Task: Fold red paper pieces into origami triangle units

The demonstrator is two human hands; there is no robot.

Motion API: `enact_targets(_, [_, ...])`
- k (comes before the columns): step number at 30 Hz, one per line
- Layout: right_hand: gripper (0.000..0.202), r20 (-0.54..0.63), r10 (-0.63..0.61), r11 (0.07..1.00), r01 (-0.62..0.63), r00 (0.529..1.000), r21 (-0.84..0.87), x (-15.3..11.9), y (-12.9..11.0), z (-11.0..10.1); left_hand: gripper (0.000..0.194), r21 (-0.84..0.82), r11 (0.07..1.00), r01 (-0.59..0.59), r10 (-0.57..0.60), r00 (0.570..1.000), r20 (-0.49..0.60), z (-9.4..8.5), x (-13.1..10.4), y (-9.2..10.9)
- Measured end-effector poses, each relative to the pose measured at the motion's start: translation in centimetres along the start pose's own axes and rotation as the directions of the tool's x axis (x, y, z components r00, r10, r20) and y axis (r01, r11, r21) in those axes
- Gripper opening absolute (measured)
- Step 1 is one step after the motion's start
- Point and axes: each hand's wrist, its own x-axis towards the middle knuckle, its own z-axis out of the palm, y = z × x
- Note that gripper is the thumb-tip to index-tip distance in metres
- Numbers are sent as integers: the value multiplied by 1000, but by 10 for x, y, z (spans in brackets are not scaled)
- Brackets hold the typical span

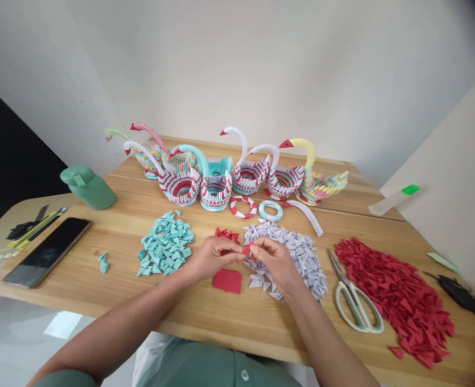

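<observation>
Between the fingertips of my left hand (220, 253) and my right hand (272, 259) is a small folded red paper piece (247, 249). Both hands are closed in a pinch on it, above the table. Just below my left hand lies a flat red paper sheet or stack (227, 281). Behind that hand sits a small pile of red folded pieces (226, 234), partly covered by the fingers. Under and around my right hand spreads a heap of pale lilac folded paper triangles (305, 258).
Teal paper triangles (167, 244) lie left, a large red heap (394, 301) right beside scissors (354, 301). Several paper swans (217, 191) stand behind two paper rings (270, 210) and a loose swan neck (307, 215). A phone (48, 251) and green bottle (90, 187) are left.
</observation>
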Motion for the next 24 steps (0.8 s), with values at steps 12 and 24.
enact_targets(12, [25, 4, 12, 999, -12, 1000, -44, -1, 1, 3, 20, 74, 997, -9, 11, 1000, -24, 1, 0, 0])
enact_targets(24, [24, -51, -26, 983, 16, 998, -182, 0, 0, 7, 21, 468, 877, -113, 172, 981, -86, 0, -1, -3])
